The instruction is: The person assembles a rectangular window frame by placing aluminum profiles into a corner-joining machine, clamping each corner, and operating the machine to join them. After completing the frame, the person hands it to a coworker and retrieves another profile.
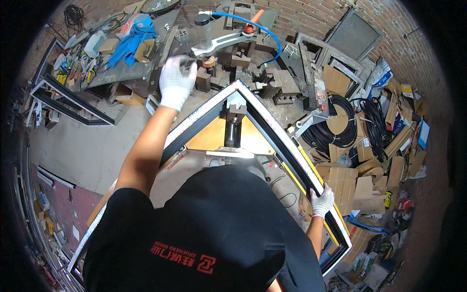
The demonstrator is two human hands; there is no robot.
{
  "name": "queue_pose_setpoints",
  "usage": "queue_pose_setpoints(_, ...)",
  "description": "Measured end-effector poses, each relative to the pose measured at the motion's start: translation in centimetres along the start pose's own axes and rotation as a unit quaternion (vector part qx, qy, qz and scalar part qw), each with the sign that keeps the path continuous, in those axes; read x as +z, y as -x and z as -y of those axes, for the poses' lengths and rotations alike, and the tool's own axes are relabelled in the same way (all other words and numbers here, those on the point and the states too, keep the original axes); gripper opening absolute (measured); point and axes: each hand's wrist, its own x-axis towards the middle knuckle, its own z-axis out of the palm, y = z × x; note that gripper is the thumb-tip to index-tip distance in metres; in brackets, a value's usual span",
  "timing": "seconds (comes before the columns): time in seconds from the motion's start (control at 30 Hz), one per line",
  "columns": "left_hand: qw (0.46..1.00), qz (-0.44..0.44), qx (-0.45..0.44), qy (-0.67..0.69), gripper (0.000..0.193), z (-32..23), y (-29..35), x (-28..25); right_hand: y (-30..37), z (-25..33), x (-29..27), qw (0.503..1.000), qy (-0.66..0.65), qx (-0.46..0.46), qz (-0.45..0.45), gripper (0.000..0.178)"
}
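Note:
The corner of a large white-and-black profile frame (279, 124) points away from me, sitting at the block of a metal corner-joining machine (236, 111). My right hand (322, 202), in a striped whitish glove, is closed around the frame's right side. My left hand (177, 83), gloved too, is raised beyond the frame's left side, fingers curved and apart. Its fingertips are smeared, and I make out nothing between them. Close to its right stand a grey lever arm (221, 43) and a clear cup with a dark lid (202, 30). My body hides part of the frame.
At far left, a bench (116, 73) carries tools and a blue cloth (132, 45). Another dark frame (73, 101) leans below it. On the right lie coiled black hoses (333, 134) and piled cardboard (340, 185). A blue air hose (272, 34) arches over the machine.

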Motion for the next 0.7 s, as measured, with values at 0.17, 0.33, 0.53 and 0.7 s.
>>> queue_pose_setpoints(0.17,0.995,0.099,0.004,0.013,0.028,2.6,7.5,-0.1,0.1,-0.2,0.8,1.0,0.015,-0.006,-0.018,0.083)
queue_pose_setpoints(0.33,0.993,0.107,0.042,-0.016,0.03,3.2,12.2,0.3,0.2,-0.6,1.3,1.0,0.014,0.014,-0.011,0.084)
queue_pose_setpoints(0.53,0.983,0.183,0.008,-0.031,0.034,3.1,14.2,1.1,0.3,-0.8,1.4,1.0,0.014,0.007,-0.014,0.081)
queue_pose_setpoints(0.7,0.981,0.18,0.069,0.023,0.035,0.5,14.2,2.3,0.1,-1.0,1.6,1.0,0.001,-0.002,-0.012,0.08)
